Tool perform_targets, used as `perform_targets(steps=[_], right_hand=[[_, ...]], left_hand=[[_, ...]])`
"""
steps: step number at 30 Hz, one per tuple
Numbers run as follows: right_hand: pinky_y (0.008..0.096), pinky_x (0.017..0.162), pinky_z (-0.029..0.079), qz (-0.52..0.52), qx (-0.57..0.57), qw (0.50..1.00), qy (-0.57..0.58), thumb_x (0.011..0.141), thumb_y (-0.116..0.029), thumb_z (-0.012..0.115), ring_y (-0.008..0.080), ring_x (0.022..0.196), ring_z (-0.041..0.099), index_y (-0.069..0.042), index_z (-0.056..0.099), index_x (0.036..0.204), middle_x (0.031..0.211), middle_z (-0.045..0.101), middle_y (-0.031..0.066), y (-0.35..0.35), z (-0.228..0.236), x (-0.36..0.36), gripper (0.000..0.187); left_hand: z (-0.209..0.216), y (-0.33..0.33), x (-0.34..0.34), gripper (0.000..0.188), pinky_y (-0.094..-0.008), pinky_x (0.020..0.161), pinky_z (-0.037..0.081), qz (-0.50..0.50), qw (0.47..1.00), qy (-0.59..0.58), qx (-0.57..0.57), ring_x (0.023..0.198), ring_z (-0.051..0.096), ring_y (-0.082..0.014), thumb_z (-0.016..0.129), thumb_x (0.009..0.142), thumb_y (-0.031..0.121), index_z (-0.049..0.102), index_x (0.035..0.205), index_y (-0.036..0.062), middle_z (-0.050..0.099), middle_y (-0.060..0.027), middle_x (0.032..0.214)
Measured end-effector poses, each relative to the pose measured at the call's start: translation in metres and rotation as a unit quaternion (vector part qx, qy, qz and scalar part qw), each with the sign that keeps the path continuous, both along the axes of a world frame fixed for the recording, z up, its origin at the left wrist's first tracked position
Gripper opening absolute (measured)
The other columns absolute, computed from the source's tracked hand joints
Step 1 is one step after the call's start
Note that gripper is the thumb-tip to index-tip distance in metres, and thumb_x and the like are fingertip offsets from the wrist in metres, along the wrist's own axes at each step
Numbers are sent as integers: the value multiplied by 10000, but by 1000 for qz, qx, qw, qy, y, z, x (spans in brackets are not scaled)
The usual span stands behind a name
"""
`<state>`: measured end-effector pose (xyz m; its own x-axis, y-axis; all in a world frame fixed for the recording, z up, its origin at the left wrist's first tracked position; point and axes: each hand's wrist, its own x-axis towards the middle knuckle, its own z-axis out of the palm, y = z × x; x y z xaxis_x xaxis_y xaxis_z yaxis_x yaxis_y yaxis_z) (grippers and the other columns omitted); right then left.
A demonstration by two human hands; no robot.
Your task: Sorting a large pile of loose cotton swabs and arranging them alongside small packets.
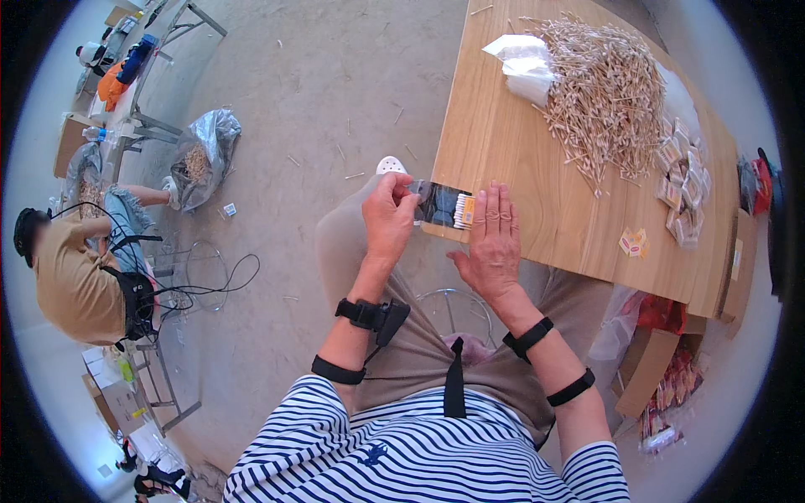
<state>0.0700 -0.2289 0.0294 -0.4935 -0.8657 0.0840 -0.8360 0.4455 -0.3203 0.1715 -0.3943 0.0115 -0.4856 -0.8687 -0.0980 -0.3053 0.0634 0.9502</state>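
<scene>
At the table's near left corner lies a small clear plastic bag with a row of white-tipped cotton swabs in it. An orange-and-white card shows at the swabs' right end. My left hand pinches the bag's left end between thumb and fingers, just off the table edge. Flat on the wood, my right hand has its fingers stretched out together and its thumb apart. Its index finger side touches the card end of the bag.
A big heap of loose cotton swabs covers the far table, beside clear plastic bags. Filled swab packets and small cards lie to the right. Another person sits at left near a bag of swabs.
</scene>
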Motion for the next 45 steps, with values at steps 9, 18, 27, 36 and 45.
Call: perform_targets(steps=[9, 18, 27, 36, 45], right_hand=[[483, 1247, 168, 16, 1, 1000, -11, 632, -285, 876, 411, 1527, 187, 94, 280, 1506, 1608, 223, 295, -9, 0, 2, 1124], [484, 1250, 164, 39, -10, 999, -8, 666, -285, 853, 414, 1523, 194, 83, 307, 1499, 1597, 256, 282, -37, -3, 13, 1062], [481, 1258, 133, 47, -2, 999, 17, 710, -358, 829, 403, 1529, 180, 65, 306, 1509, 1605, 249, 267, -54, -6, 20, 1045], [485, 1256, 133, 21, -17, 997, 69, 735, -380, 791, 394, 1535, 171, 67, 313, 1506, 1616, 229, 269, -68, -21, 33, 1012], [473, 1255, 124, 18, -24, 999, 27, 715, -352, 802, 396, 1540, 152, 75, 286, 1516, 1629, 191, 277, -68, -12, 36, 1044]], left_hand=[[24, 1, -4, 200, -299, 626, 499, -32, 989, -45, -136, 657, 601, -131, 649, 827, -13, 644, 1022, 36, 631, -60, 726], [34, -2, -6, 163, -472, 726, 501, -85, 977, -91, -171, 831, 662, -380, 580, 843, 11, 615, 998, 43, 668, -172, 856], [28, -4, -9, 150, -464, 686, 491, -90, 970, -85, -209, 769, 645, -374, 563, 839, -15, 603, 974, 38, 644, -183, 804], [35, -1, -13, 123, -489, 685, 485, -91, 965, -105, -222, 773, 644, -395, 560, 847, -8, 590, 958, 37, 643, -195, 799], [33, 5, 8, 57, -404, 667, 509, -22, 991, -54, -121, 716, 659, -299, 630, 871, 45, 604, 918, 26, 660, -148, 767]])
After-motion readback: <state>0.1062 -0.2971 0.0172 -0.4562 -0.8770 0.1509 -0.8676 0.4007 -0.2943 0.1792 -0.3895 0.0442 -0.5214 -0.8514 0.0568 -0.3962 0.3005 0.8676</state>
